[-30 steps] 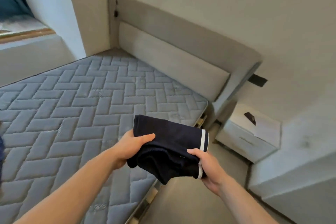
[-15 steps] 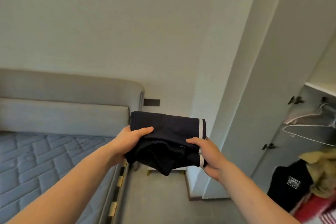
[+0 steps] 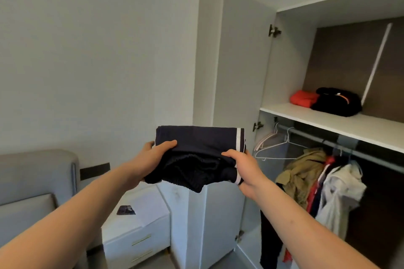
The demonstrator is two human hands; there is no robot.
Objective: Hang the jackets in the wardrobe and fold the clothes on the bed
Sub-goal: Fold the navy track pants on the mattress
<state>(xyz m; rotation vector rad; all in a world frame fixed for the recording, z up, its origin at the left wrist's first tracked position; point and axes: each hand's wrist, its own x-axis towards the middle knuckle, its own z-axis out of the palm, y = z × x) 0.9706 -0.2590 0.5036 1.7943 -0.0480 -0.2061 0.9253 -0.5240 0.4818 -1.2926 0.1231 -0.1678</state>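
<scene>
The open wardrobe (image 3: 247,72) shows hanging jackets (image 3: 306,174) under a shelf (image 3: 341,124) with folded clothes (image 3: 336,102). In front of it the folded dark garment (image 3: 196,148) is held in the air. The left hand (image 3: 150,157) and right hand (image 3: 244,168) each grip one side, thumbs on top.

A home bedroom is shown. A padded bed headboard (image 3: 37,172) and a white nightstand (image 3: 140,225) are seen at the left, and an open wardrobe (image 3: 271,67) with hanging jackets (image 3: 306,172) and a shelf (image 3: 341,122) of folded clothes (image 3: 336,101) at the right.
</scene>
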